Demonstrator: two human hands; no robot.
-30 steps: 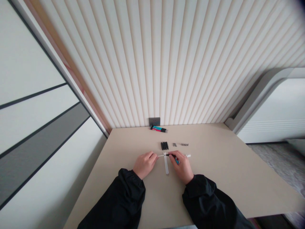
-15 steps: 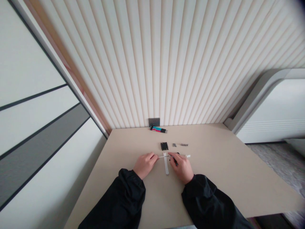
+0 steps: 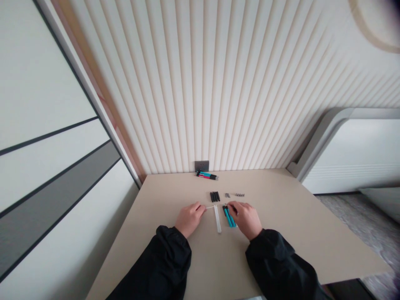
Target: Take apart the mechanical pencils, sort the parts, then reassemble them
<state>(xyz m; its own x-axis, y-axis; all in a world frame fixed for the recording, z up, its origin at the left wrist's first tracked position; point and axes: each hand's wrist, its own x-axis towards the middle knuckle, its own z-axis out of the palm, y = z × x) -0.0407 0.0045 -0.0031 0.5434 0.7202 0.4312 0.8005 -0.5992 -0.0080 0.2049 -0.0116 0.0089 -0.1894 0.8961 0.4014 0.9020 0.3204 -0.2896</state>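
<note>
My left hand [image 3: 190, 217] is closed, its fingertips pinching one end of a thin white pen refill [image 3: 210, 207] that points to the right. Beneath and beside its far end lie several more white refills [image 3: 218, 220] in a row on the table. To the right, my right hand [image 3: 245, 217] is closed in a pinch; a tiny thing shows at its fingertips, too small to name. It hovers over or beside several blue pen barrels [image 3: 229, 217] and covers part of them.
Several black grips [image 3: 215, 196] lie behind the refills, with small metal parts [image 3: 227, 195] and a row of springs or tips [image 3: 240, 195] to their right. Assembled-looking pens [image 3: 206, 176] rest at the back, below a wall socket [image 3: 201, 166]. The table [image 3: 156, 258] meets a ribbed wall.
My right hand has shifted slightly right, away from the refill, uncovering the blue barrels. My left hand still holds the refill. The camera view has tilted up a little.
</note>
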